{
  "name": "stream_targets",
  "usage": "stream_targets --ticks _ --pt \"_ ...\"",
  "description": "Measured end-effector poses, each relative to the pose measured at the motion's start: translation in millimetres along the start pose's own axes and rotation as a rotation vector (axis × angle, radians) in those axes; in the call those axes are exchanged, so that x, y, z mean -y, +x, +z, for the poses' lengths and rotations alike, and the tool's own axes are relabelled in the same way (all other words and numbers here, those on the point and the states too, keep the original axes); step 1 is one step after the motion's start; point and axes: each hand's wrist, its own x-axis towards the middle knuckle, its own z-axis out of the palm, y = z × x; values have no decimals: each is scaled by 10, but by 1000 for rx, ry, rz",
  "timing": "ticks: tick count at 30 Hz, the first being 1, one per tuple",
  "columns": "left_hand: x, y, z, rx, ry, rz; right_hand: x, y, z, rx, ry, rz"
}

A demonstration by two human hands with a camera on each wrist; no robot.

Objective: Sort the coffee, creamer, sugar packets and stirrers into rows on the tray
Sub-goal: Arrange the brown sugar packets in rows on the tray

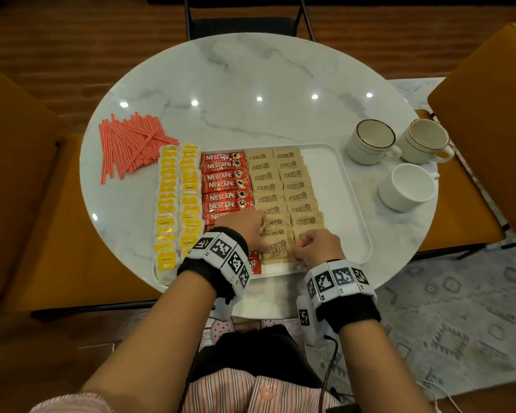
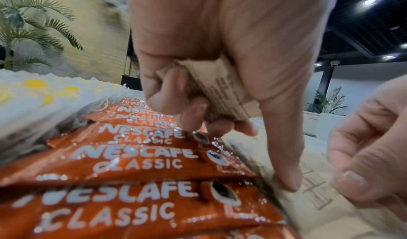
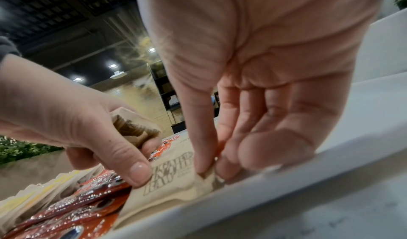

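Left wrist shows me what head view hides, my left hand (image 2: pixel 198 65) clenching spare sugar packets (image 2: pixel 220 93), right hand (image 3: pixel 231 138) pinching the nearest packet (image 3: pixel 171 182) by the tray (image 3: pixel 286 199) rim.

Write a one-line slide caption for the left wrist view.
Left hand holds spare sugar packets while its forefinger presses a placed sugar packet beside the Nescafe sachets.

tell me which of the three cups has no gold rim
The plain white cup, the one nearest the person and closest to the tray. The two cups behind it each carry a gold band round the lip.
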Motion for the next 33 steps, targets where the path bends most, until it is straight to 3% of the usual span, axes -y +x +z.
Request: stream_targets --ticks 10,15,20,25,29,33 --pt "28 1 11 -12 -58 -8 -49 24 -29 -42 23 -62" --pt "-16 9 -42 -35 -240 54 3 -15 -154 24 163 -279" --pt "-169 -26 -97 64 -499 147 117 -76 -261 89 317 -445" --pt "-297 -36 -69 265 -896 227 82 -55 -355 34 281 -494" --pt "-348 -3 -37 332 -1027 262 46 -72 -405 35 332 -506" --pt "-391 8 -24 355 -1021 260 37 -79 -442 79 390 -480"
